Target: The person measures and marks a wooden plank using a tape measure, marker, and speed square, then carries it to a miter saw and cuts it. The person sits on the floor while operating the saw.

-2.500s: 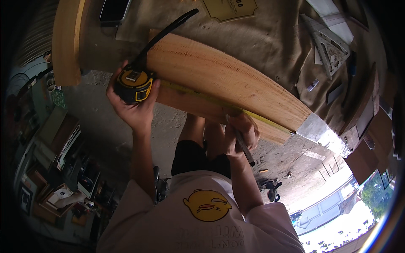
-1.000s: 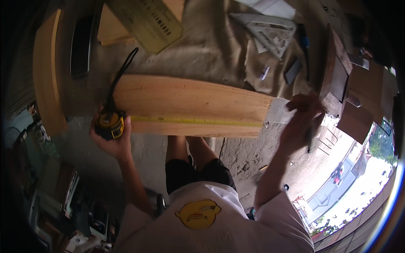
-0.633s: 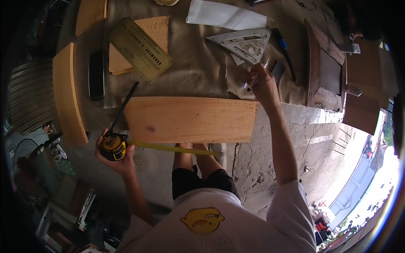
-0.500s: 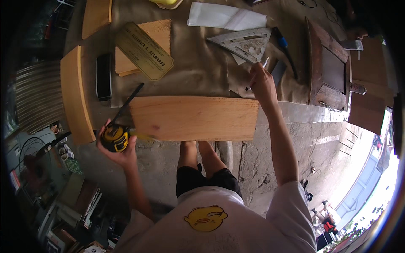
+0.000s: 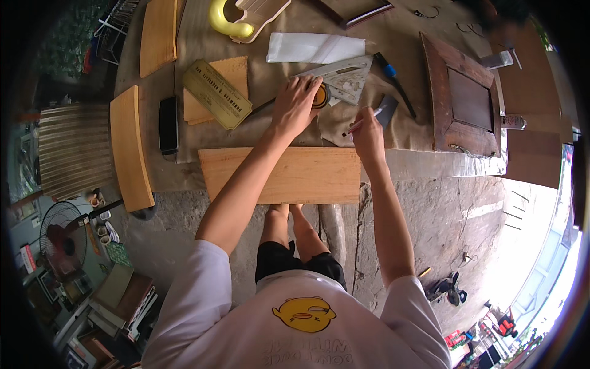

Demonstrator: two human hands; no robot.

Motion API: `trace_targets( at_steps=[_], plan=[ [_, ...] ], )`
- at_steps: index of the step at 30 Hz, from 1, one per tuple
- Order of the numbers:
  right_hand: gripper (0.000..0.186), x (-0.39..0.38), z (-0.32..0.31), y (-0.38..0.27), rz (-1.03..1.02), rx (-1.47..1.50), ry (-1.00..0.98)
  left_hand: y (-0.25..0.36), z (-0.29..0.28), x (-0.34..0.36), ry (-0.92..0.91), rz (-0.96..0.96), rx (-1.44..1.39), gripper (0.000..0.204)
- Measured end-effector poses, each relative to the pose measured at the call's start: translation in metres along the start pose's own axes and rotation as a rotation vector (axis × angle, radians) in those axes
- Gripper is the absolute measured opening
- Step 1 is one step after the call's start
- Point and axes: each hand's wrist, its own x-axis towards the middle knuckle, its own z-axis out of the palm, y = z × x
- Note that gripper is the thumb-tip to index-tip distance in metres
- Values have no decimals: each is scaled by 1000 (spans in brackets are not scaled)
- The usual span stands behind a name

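Observation:
A wooden board (image 5: 283, 175) lies along the near edge of the covered bench. My left hand (image 5: 295, 104) reaches over the board and is closed on a round black-and-yellow tape measure (image 5: 321, 96), beside a grey triangular square (image 5: 347, 80). A thin dark strip (image 5: 264, 106) sticks out left of that hand, touching or close to a gold plaque (image 5: 216, 93). My right hand (image 5: 369, 130) grips a slim pen (image 5: 352, 128) just beyond the board's right end. Near it lie a dark flat plate (image 5: 387, 111) and a black-and-blue long-handled tool (image 5: 394, 83).
Two more boards (image 5: 130, 147) (image 5: 158, 37) and a black phone-like case (image 5: 168, 125) are at the left. A framed wooden panel (image 5: 465, 98) stands right. Clear plastic (image 5: 315, 48) and a yellow curved object (image 5: 227, 21) lie at the back. A fan (image 5: 63, 243) is lower left.
My left hand has carried the tape measure from the board's left end across to the square. My right hand has moved slightly nearer, still with the pen. The whole view has shifted.

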Motion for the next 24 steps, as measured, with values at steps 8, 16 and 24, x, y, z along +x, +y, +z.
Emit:
trace_targets(
  at_steps=[8, 16, 24],
  plan=[
    [26, -131, -96, -79, -95, 743, 296, 128, -88, -91, -551, -640, -1527, 46],
    [24, -173, -136, -128, -361, 782, 291, 179, -159, -98, -464, -666, -1712, 30],
    [34, -189, -193, -151, -203, 961, 314, 191, -205, -92, -458, -643, -1519, 30]
  ],
)
